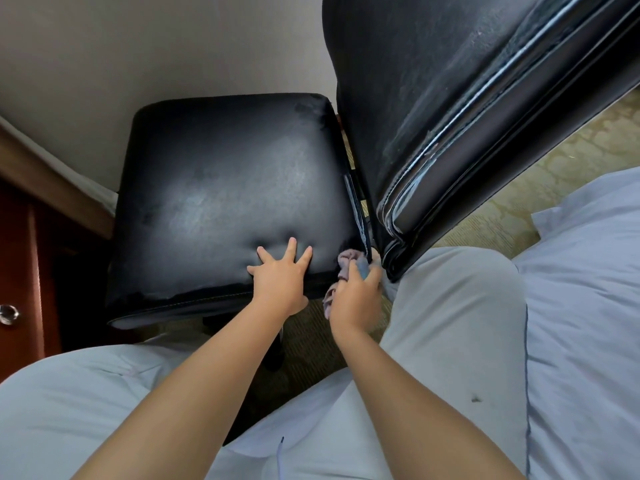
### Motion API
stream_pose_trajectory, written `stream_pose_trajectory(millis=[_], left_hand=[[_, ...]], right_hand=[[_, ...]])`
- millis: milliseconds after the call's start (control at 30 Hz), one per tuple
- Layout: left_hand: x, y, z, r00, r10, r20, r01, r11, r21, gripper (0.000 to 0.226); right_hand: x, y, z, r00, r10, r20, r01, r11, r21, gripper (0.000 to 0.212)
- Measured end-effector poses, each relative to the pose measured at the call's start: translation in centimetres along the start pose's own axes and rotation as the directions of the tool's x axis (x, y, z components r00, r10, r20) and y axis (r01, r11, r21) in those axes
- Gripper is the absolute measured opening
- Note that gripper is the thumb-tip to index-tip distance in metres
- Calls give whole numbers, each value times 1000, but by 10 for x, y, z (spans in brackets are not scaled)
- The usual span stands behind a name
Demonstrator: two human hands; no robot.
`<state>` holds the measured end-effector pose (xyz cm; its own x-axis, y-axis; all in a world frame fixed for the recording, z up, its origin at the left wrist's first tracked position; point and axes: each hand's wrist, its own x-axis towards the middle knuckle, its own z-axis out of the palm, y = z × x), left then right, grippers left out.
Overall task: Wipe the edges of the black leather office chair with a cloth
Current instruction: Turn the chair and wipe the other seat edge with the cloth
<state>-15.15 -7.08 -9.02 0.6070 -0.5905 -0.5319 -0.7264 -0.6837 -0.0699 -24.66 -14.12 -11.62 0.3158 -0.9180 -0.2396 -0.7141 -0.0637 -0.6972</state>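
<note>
Right hand clamped on cloth at seat's rear corner; left hand bracing.

Right hand (356,292) had its grip closed around the bunched cloth (346,265), pressed at the seat (221,188) corner beside the backrest (450,116) base. Left hand (280,278) lay flat, fingers spread, on the seat's near edge, holding nothing. Step looked like edge-wiping at the seat/backrest gap. Next move probably needs the cloth dragged along the near seam, with the left hand shifted clear.
</note>
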Motion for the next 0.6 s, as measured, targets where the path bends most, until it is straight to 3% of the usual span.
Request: stream_pose_trajectory(millis=[100,200,400,600], left_hand=[[-1,-2,-3,1000,5,8,-5,1000,-4,96],[-1,-2,-4,1000,5,5,-5,1000,0,96],[-1,-1,-3,1000,-4,8,4,1000,0,97],[-2,0,0,1000,-7,-13,7,1000,7,97]], right_hand=[[-1,9,0,996,-80,38,80,997,-11,46],[11,-5,3,999,-18,-49,10,989,-149,35],[38,-37,9,989,124,-74,-123,992,17,32],[27,-40,4,948,318,-18,-317,948,10,42]])
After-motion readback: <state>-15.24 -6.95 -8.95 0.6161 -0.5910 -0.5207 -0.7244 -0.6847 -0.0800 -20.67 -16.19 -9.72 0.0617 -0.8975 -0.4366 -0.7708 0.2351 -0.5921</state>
